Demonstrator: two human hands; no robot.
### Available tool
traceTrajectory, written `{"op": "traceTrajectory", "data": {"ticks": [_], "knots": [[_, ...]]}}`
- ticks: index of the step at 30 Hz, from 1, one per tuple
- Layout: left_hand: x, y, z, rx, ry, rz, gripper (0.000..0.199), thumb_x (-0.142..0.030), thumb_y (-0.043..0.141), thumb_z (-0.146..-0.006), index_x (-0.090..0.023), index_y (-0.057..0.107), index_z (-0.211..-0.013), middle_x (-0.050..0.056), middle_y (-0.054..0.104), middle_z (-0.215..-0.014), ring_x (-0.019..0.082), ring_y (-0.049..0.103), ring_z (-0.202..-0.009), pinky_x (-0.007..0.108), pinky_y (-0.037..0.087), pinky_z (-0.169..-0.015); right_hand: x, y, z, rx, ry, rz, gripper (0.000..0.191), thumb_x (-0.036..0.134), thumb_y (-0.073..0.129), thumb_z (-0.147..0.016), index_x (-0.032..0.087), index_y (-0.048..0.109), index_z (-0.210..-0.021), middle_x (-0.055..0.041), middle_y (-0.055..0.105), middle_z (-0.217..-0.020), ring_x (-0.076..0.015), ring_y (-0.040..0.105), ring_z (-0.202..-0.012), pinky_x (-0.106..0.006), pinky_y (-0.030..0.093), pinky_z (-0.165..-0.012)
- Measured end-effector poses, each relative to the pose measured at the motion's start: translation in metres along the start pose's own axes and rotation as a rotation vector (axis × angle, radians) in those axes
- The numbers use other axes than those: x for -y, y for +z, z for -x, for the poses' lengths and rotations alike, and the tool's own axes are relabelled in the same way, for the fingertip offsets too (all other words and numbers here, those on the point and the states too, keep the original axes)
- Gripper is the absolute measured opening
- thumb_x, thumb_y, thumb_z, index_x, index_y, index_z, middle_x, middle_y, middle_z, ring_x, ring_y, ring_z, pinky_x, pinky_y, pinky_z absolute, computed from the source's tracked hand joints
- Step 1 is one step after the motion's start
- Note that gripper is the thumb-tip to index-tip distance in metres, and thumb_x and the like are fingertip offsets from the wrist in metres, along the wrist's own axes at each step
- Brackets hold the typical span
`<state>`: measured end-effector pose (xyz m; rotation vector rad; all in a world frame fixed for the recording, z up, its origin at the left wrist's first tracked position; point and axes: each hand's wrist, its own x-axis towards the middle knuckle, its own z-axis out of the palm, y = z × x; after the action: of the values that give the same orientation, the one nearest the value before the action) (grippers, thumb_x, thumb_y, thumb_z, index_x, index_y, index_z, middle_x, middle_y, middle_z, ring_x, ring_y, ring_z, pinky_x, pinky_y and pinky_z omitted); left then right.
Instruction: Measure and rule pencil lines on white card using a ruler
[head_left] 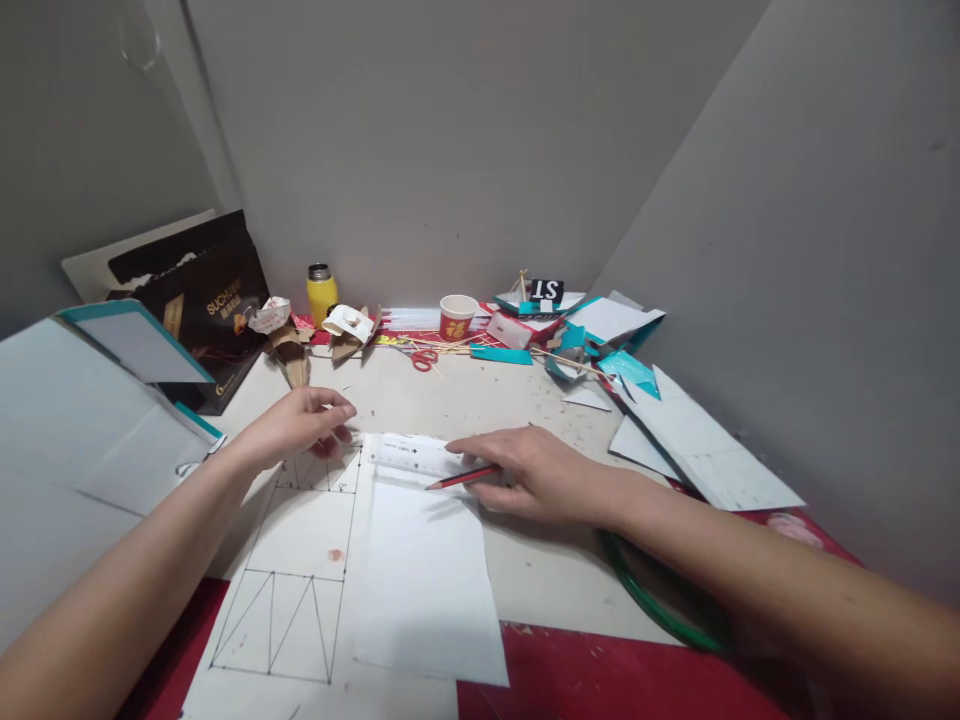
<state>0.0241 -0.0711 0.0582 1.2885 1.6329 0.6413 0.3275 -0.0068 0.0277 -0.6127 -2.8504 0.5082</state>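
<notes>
Lined sheet [300,535] was spread near left, its right side overlapped by blank paper [427,580]. At the sheet's far end the left hand [311,422] was held, fingers curled loosely apart. Beside the ruler [409,455], right-hand [521,470] fingers were clamped on a pencil [459,479]. Measuring seemed in hand; marking would require the ruler steadied.

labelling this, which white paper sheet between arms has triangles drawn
The long white paper sheet with black lines, nearer the left hand; the plain white paper sheet shows none.

The sheet [427,580] is made of smooth matt paper, the pencil [459,480] of painted wood; the bottle [321,298] is rimmed with metal.
</notes>
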Motion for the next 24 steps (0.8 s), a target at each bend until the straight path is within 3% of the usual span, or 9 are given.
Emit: {"op": "traceTrajectory", "data": {"ticks": [4, 8, 11, 13, 15, 18, 21, 24], "knots": [[-0.002, 0.007, 0.000, 0.054, -0.007, 0.024, 0.029, -0.042, 0.057, -0.093, -0.015, 0.062, -0.105, 0.000, 0.067, -0.080, 0.011, 0.061, -0.059, 0.027, 0.052, -0.056, -0.004, -0.003, 0.004, 0.008, 0.003, 0.011, 0.045, 0.030, 0.055, -0.086, 0.017, 0.059, -0.129, -0.0124, 0.071, -0.115, -0.0259, 0.068, -0.097, -0.037, 0.050, -0.081], [0.000, 0.006, -0.002, 0.011, -0.001, 0.073, 0.025, -0.039, 0.057, -0.093, -0.015, 0.061, -0.101, -0.001, 0.066, -0.077, 0.010, 0.060, -0.057, 0.026, 0.051, -0.055, -0.003, -0.005, 0.006, -0.036, 0.034, -0.069, 0.044, 0.029, 0.058, -0.083, 0.017, 0.061, -0.126, -0.0122, 0.070, -0.111, -0.0241, 0.066, -0.093, -0.036, 0.049, -0.080], [0.002, 0.008, -0.003, -0.005, 0.003, 0.134, 0.024, -0.039, 0.057, -0.093, -0.015, 0.060, -0.098, -0.001, 0.067, -0.076, 0.010, 0.061, -0.057, 0.025, 0.049, -0.054, 0.002, -0.001, 0.004, -0.120, 0.209, -0.318, 0.050, 0.031, 0.065, -0.079, 0.020, 0.060, -0.127, -0.0081, 0.068, -0.103, -0.0210, 0.063, -0.085, -0.034, 0.048, -0.076], [0.001, 0.013, -0.002, 0.002, 0.007, 0.177, 0.025, -0.040, 0.058, -0.092, -0.016, 0.059, -0.098, 0.000, 0.068, -0.074, 0.010, 0.062, -0.056, 0.024, 0.048, -0.054, 0.010, 0.005, 0.004, -0.167, 0.388, -0.569, 0.061, 0.034, 0.069, -0.076, 0.022, 0.054, -0.134, -0.0019, 0.064, -0.086, -0.0166, 0.058, -0.070, -0.030, 0.047, -0.064], [-0.002, 0.023, 0.000, 0.022, 0.011, 0.214, 0.028, -0.042, 0.062, -0.088, -0.017, 0.057, -0.101, 0.001, 0.069, -0.073, 0.011, 0.062, -0.055, 0.023, 0.048, -0.053, 0.020, 0.012, 0.005, -0.186, 0.549, -0.792, 0.068, 0.036, 0.071, -0.075, 0.023, 0.049, -0.138, 0.0045, 0.053, -0.070, -0.0129, 0.050, -0.058, -0.026, 0.041, -0.054], [-0.009, 0.042, 0.005, 0.084, 0.008, 0.262, 0.040, -0.048, 0.068, -0.080, -0.019, 0.054, -0.104, 0.004, 0.071, -0.074, 0.014, 0.064, -0.054, 0.026, 0.049, -0.051, 0.040, 0.021, 0.006, -0.245, 0.662, -1.048, 0.067, 0.036, 0.073, -0.072, 0.021, 0.051, -0.133, 0.0074, 0.047, -0.066, -0.0114, 0.049, -0.056, -0.025, 0.041, -0.054], [-0.012, 0.064, 0.008, 0.154, -0.002, 0.323, 0.045, -0.053, 0.070, -0.076, -0.020, 0.051, -0.102, 0.006, 0.072, -0.080, 0.018, 0.067, -0.057, 0.030, 0.053, -0.053, 0.063, 0.028, 0.006, -0.302, 0.670, -1.265, 0.072, 0.039, 0.068, -0.077, 0.017, 0.040, -0.139, 0.0063, 0.054, -0.071, -0.0112, 0.055, -0.054, -0.029, 0.047, -0.061], [-0.008, 0.084, 0.009, 0.166, 0.009, 0.399, 0.045, -0.049, 0.071, -0.074, -0.021, 0.048, -0.100, 0.001, 0.069, -0.070, 0.016, 0.066, -0.057, 0.030, 0.054, -0.055, 0.081, 0.031, 0.005, -0.250, 0.580, -1.317, 0.067, 0.040, 0.066, -0.081, 0.016, 0.041, -0.138, 0.0018, 0.059, -0.080, -0.0118, 0.059, -0.060, -0.029, 0.049, -0.064]]}}
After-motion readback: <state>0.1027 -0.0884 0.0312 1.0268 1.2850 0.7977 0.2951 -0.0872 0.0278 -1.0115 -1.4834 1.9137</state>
